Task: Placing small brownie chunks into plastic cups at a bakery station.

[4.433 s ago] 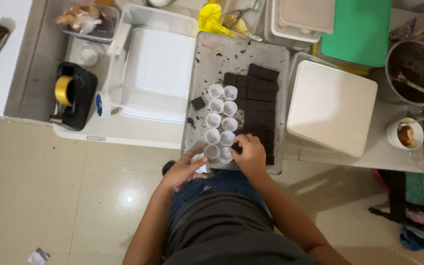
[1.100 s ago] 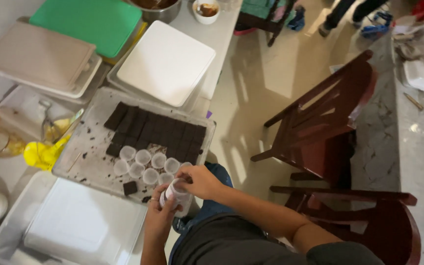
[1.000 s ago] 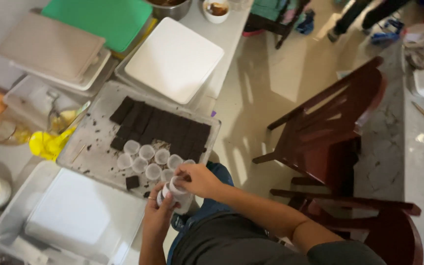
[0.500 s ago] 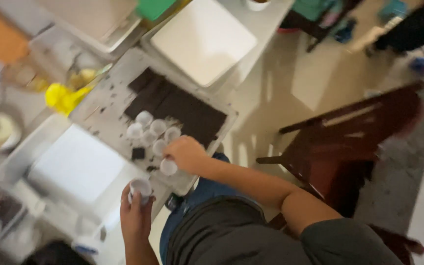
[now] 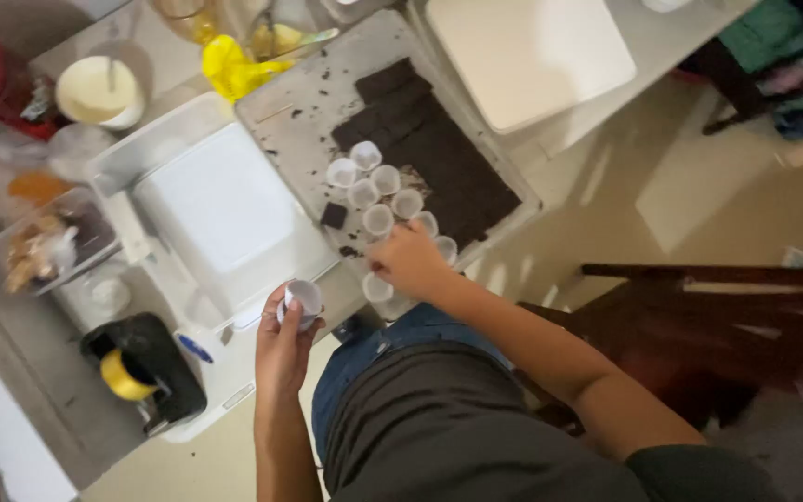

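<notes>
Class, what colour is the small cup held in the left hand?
White; the small cup in the left hand shows best in the head view.

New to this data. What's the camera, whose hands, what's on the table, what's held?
There is no machine here: a person works with two bare hands, and the single picture comes from a camera worn on their head, looking down over their own arms and lap.

The left hand holds up a small white cup near the table edge. The right hand reaches onto a grey metal tray and rests among a cluster of similar white cups. What its fingers grip, if anything, is hidden.

The same tray carries a dark brown slab cut into squares, with one loose dark square beside the cups and crumbs scattered about.

Left of the tray stands a white lidded box. Beyond the tray lies a flat white board, and a dark wooden chair stands on the floor.
</notes>
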